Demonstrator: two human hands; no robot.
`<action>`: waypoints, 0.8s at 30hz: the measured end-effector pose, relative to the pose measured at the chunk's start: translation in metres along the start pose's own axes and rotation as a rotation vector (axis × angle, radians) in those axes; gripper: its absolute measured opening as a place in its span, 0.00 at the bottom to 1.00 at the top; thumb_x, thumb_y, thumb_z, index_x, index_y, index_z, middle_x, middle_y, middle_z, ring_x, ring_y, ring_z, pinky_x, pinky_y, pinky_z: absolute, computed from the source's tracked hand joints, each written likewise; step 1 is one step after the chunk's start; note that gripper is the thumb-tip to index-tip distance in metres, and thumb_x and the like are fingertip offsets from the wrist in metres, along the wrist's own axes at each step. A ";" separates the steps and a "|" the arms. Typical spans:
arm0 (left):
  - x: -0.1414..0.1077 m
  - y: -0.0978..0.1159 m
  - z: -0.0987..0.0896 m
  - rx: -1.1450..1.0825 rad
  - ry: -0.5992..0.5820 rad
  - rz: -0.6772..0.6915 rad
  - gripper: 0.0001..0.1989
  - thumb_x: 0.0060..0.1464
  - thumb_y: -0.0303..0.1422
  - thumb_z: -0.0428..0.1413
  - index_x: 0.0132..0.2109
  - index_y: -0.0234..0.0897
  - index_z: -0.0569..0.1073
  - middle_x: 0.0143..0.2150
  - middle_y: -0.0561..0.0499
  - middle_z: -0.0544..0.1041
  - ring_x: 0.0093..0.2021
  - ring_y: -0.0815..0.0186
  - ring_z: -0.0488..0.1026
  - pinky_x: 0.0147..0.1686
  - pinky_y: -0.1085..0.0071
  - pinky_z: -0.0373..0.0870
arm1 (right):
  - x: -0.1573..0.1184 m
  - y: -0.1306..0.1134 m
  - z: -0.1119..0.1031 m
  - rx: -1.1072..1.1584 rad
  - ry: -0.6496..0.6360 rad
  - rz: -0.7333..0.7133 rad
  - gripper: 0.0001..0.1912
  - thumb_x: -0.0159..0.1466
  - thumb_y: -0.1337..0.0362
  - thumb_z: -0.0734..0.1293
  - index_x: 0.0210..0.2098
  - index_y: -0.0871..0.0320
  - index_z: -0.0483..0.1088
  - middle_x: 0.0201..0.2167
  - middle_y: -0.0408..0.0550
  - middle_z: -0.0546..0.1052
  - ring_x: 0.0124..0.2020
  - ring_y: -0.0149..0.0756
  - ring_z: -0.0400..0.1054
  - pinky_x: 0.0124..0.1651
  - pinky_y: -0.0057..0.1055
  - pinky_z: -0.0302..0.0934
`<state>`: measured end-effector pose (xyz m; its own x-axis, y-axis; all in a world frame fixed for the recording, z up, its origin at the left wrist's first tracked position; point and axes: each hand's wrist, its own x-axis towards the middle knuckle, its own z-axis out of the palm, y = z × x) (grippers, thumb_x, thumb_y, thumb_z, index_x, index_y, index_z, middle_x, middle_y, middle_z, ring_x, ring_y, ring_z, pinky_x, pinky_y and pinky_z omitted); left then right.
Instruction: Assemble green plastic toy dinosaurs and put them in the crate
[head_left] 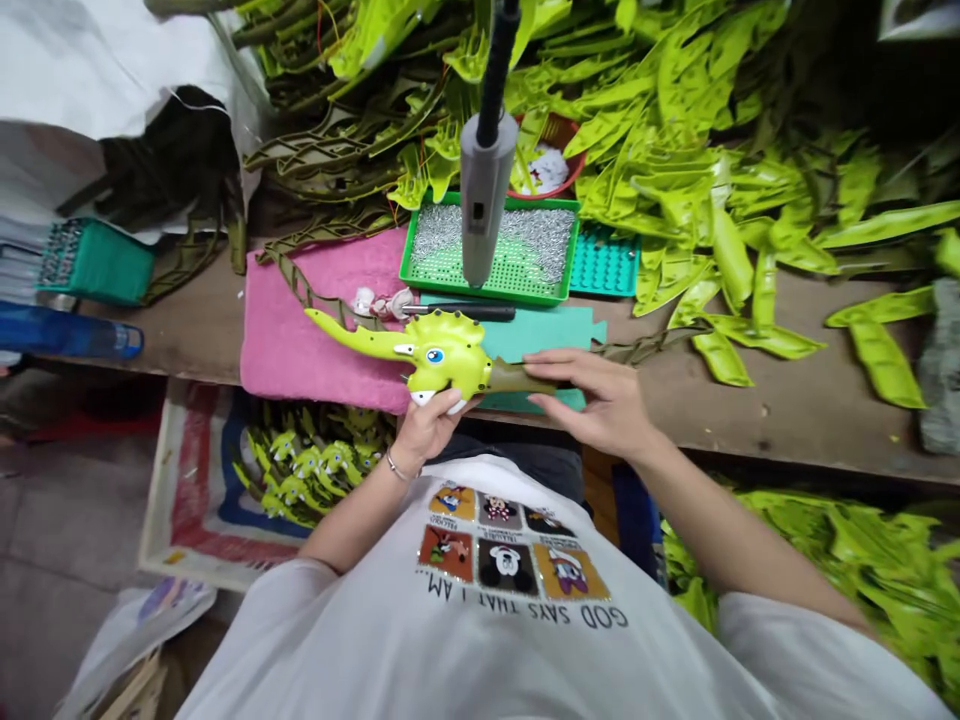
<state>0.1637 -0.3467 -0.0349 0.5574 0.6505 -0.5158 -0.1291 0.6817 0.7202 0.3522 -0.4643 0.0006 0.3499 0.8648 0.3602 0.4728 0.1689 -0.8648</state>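
Observation:
A lime-green plastic toy [454,352] with a horned animal head and a blue eye lies level in front of me, above the edge of the bench. My left hand [430,430] grips the head from below at its white-tipped mouth. Around the toy's olive-brown handle part [517,376] my right hand [596,395] is closed, fingers above and thumb below. Just behind the head lies a dark rod-like tool [472,312]. The grey electric screwdriver [482,200] hangs from a black cord, nose down, over a green tray [491,290] of small silvery screws.
A pink cloth [322,370] and a teal mat [555,330] cover part of the bench. Lime-green plastic parts [727,240] pile up behind and right, olive ones [337,160] at back left. Below left, a box [161,470] holds several similar toys. A teal container [112,265] stands left.

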 end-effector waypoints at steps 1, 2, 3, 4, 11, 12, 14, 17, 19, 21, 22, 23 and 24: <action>-0.001 0.000 0.000 0.008 -0.008 0.000 0.30 0.35 0.41 0.72 0.48 0.43 0.78 0.44 0.50 0.84 0.48 0.52 0.80 0.52 0.51 0.78 | -0.002 0.003 0.007 -0.017 -0.011 -0.005 0.15 0.59 0.66 0.73 0.45 0.48 0.80 0.44 0.48 0.83 0.43 0.40 0.79 0.48 0.41 0.74; -0.002 -0.001 0.000 0.015 -0.021 0.003 0.29 0.36 0.42 0.72 0.49 0.43 0.77 0.45 0.49 0.83 0.49 0.52 0.80 0.52 0.52 0.78 | -0.004 0.007 0.012 -0.034 -0.014 -0.007 0.16 0.59 0.67 0.72 0.46 0.48 0.79 0.46 0.48 0.82 0.43 0.40 0.79 0.49 0.40 0.74; -0.002 -0.002 0.002 0.018 -0.039 0.010 0.29 0.37 0.42 0.71 0.49 0.43 0.77 0.46 0.49 0.83 0.51 0.52 0.79 0.52 0.52 0.77 | -0.006 0.010 0.016 -0.048 -0.013 -0.006 0.16 0.60 0.67 0.72 0.47 0.47 0.79 0.46 0.48 0.82 0.44 0.39 0.78 0.49 0.40 0.74; -0.003 -0.004 0.003 0.018 -0.058 0.020 0.29 0.38 0.43 0.71 0.50 0.43 0.77 0.47 0.48 0.83 0.52 0.53 0.78 0.53 0.52 0.76 | -0.007 0.012 0.019 -0.057 -0.008 -0.004 0.16 0.60 0.67 0.71 0.47 0.47 0.79 0.47 0.47 0.82 0.44 0.39 0.78 0.49 0.40 0.74; -0.006 -0.020 0.021 -0.056 0.100 0.153 0.30 0.37 0.41 0.73 0.49 0.41 0.77 0.46 0.49 0.83 0.50 0.58 0.79 0.50 0.63 0.76 | -0.008 0.009 0.027 -0.227 -0.060 -0.013 0.13 0.62 0.62 0.71 0.46 0.48 0.80 0.44 0.47 0.83 0.47 0.46 0.77 0.52 0.48 0.69; -0.007 -0.020 0.021 -0.055 0.120 0.162 0.29 0.38 0.41 0.73 0.49 0.41 0.77 0.45 0.49 0.83 0.49 0.58 0.80 0.50 0.64 0.76 | -0.006 0.006 0.024 -0.236 -0.107 0.011 0.14 0.62 0.60 0.71 0.48 0.50 0.79 0.45 0.49 0.83 0.48 0.46 0.76 0.53 0.48 0.68; -0.009 -0.019 0.020 -0.043 0.138 0.174 0.28 0.38 0.40 0.74 0.48 0.41 0.78 0.44 0.49 0.83 0.48 0.58 0.80 0.49 0.65 0.76 | 0.000 0.002 0.018 -0.235 -0.237 0.105 0.19 0.64 0.57 0.70 0.53 0.54 0.77 0.48 0.54 0.81 0.49 0.47 0.76 0.52 0.45 0.68; -0.009 -0.017 0.015 -0.024 0.182 0.203 0.29 0.36 0.39 0.75 0.47 0.41 0.78 0.43 0.51 0.84 0.47 0.59 0.81 0.46 0.68 0.77 | 0.015 -0.001 0.009 -0.211 -0.442 0.287 0.19 0.64 0.57 0.71 0.52 0.56 0.78 0.46 0.53 0.82 0.45 0.45 0.78 0.46 0.37 0.67; -0.007 -0.016 0.013 -0.028 0.222 0.220 0.28 0.35 0.36 0.75 0.46 0.42 0.78 0.43 0.53 0.84 0.46 0.62 0.81 0.45 0.71 0.76 | 0.026 0.000 0.008 -0.184 -0.519 0.374 0.16 0.62 0.58 0.72 0.48 0.55 0.80 0.41 0.50 0.83 0.39 0.40 0.77 0.41 0.31 0.64; -0.007 -0.016 0.011 -0.056 0.236 0.216 0.26 0.35 0.35 0.75 0.45 0.42 0.78 0.43 0.54 0.84 0.47 0.63 0.81 0.47 0.72 0.76 | 0.038 0.002 0.010 -0.183 -0.551 0.427 0.15 0.61 0.58 0.73 0.46 0.55 0.80 0.35 0.47 0.83 0.35 0.35 0.75 0.37 0.28 0.59; -0.009 -0.016 0.010 -0.077 0.227 0.193 0.25 0.36 0.36 0.75 0.44 0.42 0.78 0.44 0.53 0.84 0.49 0.63 0.80 0.49 0.72 0.75 | 0.043 0.003 0.013 -0.192 -0.571 0.443 0.16 0.61 0.58 0.74 0.47 0.56 0.80 0.33 0.45 0.83 0.33 0.34 0.74 0.36 0.27 0.58; -0.012 -0.017 0.010 -0.101 0.202 0.146 0.24 0.38 0.38 0.75 0.44 0.41 0.79 0.45 0.52 0.84 0.50 0.63 0.80 0.51 0.71 0.75 | 0.048 0.004 0.016 -0.204 -0.598 0.449 0.16 0.60 0.57 0.74 0.47 0.56 0.80 0.32 0.45 0.83 0.33 0.33 0.73 0.35 0.27 0.56; -0.016 -0.017 0.009 -0.116 0.151 0.067 0.23 0.41 0.42 0.73 0.44 0.40 0.79 0.46 0.50 0.83 0.51 0.62 0.80 0.52 0.70 0.75 | 0.052 0.005 0.019 -0.217 -0.628 0.448 0.17 0.60 0.57 0.74 0.47 0.55 0.80 0.32 0.44 0.83 0.33 0.33 0.73 0.35 0.27 0.55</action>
<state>0.1643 -0.3718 -0.0347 0.4160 0.7327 -0.5386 -0.2606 0.6635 0.7013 0.3575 -0.4099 0.0088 0.0537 0.9443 -0.3248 0.5646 -0.2970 -0.7701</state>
